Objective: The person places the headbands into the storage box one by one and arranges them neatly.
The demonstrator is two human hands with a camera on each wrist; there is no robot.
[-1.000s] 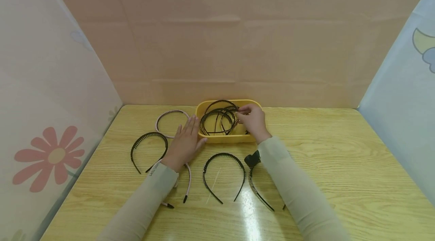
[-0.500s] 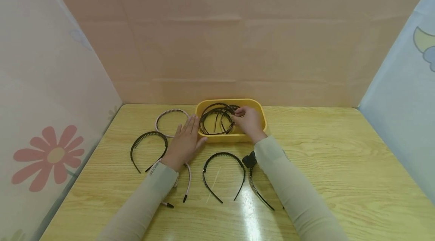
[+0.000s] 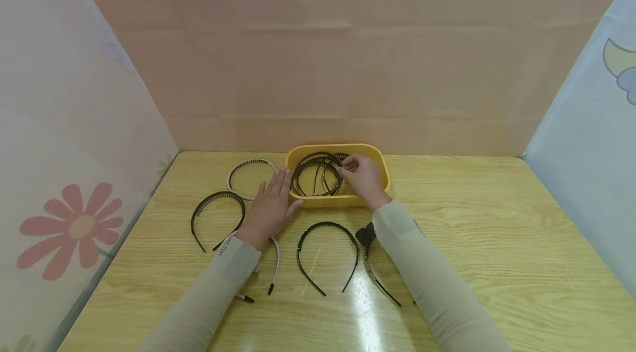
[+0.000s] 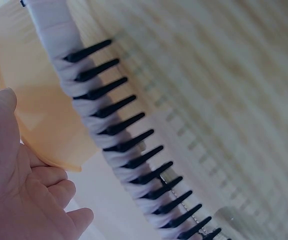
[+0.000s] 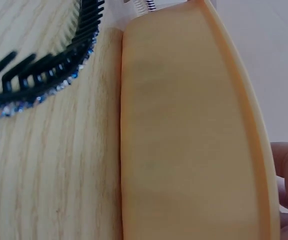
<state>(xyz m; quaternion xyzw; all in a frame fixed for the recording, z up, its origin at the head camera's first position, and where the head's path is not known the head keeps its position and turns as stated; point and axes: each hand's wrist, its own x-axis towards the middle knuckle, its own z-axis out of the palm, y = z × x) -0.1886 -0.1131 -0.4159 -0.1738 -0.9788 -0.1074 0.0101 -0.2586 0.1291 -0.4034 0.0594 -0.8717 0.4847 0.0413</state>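
A yellow plastic box [image 3: 333,202] stands at the back of the table, with several dark toothed headbands [image 3: 318,163] piled in its left half. My left hand [image 3: 267,207] lies against the box's left end, fingers straight and thumb spread by the front corner. Inside the box, my right hand [image 3: 366,178] pinches a dark headband at the right side of the pile. The box's front wall [image 5: 194,125] hides most of that hand in the right wrist view. Under my left forearm lies a pink headband [image 3: 277,264], partly covered.
Left of the box are another pink headband [image 3: 250,161] and a black one [image 3: 218,194]. In front lie a glittery black headband [image 3: 328,224] and one with a black bow [image 3: 366,234], partly under my right sleeve. A plain backdrop [image 3: 348,76] rises behind the table.
My right hand has shifted slightly left within the box, and the headbands there lie closer together. My left hand has stayed at the box's end.
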